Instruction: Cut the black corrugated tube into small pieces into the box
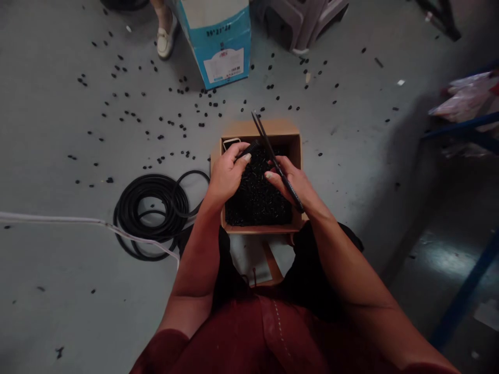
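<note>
Over an open cardboard box (262,229) heaped with small black pieces (257,200), the person's left hand (228,174) pinches a short black piece (248,149) between thumb and fingers, while the right hand (290,182) grips a long slim black tool (268,145), its tip pointing past the box's far edge. Just left of the box lies a coiled black cable (152,213), with a white cable (50,218) running across it. Farther out, loose black pieces (179,124) dot the grey floor (47,322) up to a blue-and-white carton (220,47) and another person's white loafer (166,39).
</note>
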`<state>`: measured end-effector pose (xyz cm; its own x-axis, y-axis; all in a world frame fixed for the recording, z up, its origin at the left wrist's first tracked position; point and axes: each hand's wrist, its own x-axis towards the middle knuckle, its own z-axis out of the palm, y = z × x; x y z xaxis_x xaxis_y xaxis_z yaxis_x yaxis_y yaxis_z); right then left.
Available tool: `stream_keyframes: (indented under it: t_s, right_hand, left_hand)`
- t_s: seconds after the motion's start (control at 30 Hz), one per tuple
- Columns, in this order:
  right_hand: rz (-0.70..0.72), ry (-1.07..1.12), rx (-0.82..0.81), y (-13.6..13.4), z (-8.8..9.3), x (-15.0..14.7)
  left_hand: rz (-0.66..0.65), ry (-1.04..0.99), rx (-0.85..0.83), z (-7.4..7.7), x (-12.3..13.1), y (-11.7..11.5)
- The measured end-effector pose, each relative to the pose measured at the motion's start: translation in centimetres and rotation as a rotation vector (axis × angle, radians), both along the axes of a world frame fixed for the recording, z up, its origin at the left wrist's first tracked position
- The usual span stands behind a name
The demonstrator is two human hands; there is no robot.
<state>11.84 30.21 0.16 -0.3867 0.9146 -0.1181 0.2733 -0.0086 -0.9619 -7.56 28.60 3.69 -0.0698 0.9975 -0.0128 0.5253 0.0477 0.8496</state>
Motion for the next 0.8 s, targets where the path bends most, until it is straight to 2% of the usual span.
stream_keyframes:
  t_s: [0.27, 0.37, 0.8]
  right_hand:
    - [0.234, -0.225, 0.002, -0.6, 0.2, 1.4]
    - [0.25, -0.285, 0.028, -0.5, 0.2, 1.7]
    - [0.258, -0.298, 0.12, -0.3, -0.2, 2.1]
  left_hand:
    - [0.021, -0.144, -0.069, -0.1, -0.6, 0.3]
    - [-0.008, -0.162, -0.107, 0.0, -0.3, 0.4]
    - [-0.124, -0.117, -0.227, 0.7, 1.1, 0.9]
